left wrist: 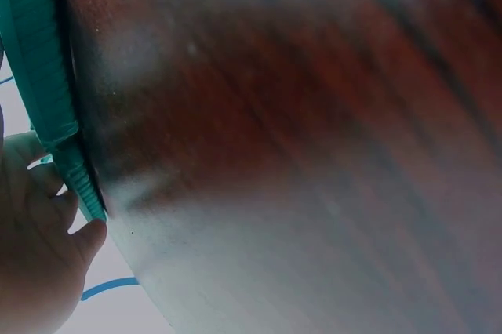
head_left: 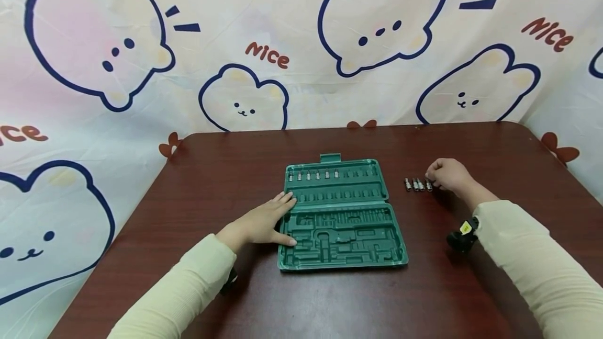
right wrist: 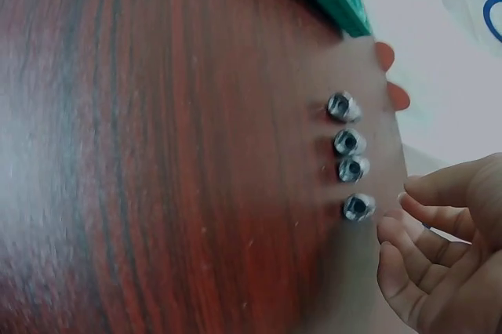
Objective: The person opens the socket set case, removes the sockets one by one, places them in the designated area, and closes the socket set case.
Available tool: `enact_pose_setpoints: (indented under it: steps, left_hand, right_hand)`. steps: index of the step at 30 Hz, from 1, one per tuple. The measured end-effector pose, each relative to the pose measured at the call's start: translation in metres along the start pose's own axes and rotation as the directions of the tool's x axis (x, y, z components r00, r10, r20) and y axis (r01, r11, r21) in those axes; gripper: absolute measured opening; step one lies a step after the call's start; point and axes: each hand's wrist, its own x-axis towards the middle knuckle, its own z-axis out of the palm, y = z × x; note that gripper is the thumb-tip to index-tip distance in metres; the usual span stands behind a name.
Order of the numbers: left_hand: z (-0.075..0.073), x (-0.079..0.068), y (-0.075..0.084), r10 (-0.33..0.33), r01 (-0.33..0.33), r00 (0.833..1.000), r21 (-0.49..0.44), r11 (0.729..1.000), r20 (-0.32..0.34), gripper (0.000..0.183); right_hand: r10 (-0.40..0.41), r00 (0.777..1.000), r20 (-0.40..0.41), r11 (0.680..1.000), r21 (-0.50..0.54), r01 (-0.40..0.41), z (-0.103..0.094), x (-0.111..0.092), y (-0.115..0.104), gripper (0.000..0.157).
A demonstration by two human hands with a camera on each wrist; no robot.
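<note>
A green plastic case [head_left: 339, 184] lies unfolded on the table, with several small metal sockets [head_left: 317, 175] in the left part of its top row. My left hand [head_left: 261, 224] rests on the case's left edge, fingers and thumb spread. To the right of the case, several silver sockets [head_left: 415, 184] lie in a short row on the wood. My right hand [head_left: 451, 176] is at the right end of that row, fingers bent loosely. The right wrist view shows its fingertips beside the end socket [right wrist: 358, 207], with nothing seen between thumb and fingers.
The dark reddish-brown table [head_left: 226, 166] has rounded far corners. A pale cloth printed with cartoon bears [head_left: 242, 98] hangs behind it and along the sides. A green latch tab [head_left: 330, 158] sticks out from the case's far edge. Many moulded slots line the case's near half.
</note>
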Motion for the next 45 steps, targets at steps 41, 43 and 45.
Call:
enact_pose_setpoints:
  steps: [41,43,45]
  left_hand:
    - [-0.001,0.0,0.001,0.027,-0.026,1.0,0.107,0.994,-0.011,0.095]
    - [-0.001,-0.001,0.001,0.024,-0.023,1.0,0.105,0.994,-0.009,0.095]
    - [-0.001,-0.001,0.002,0.022,-0.021,1.0,0.104,0.994,-0.008,0.095]
  right_hand:
    - [-0.126,0.978,0.167,0.98,0.172,0.097,0.085,0.034,-0.097,0.021]
    - [-0.129,0.976,0.173,0.98,0.176,0.099,0.09,0.036,-0.101,0.02]
    - [-0.138,0.974,0.18,0.978,0.179,0.106,0.094,0.039,-0.105,0.02]
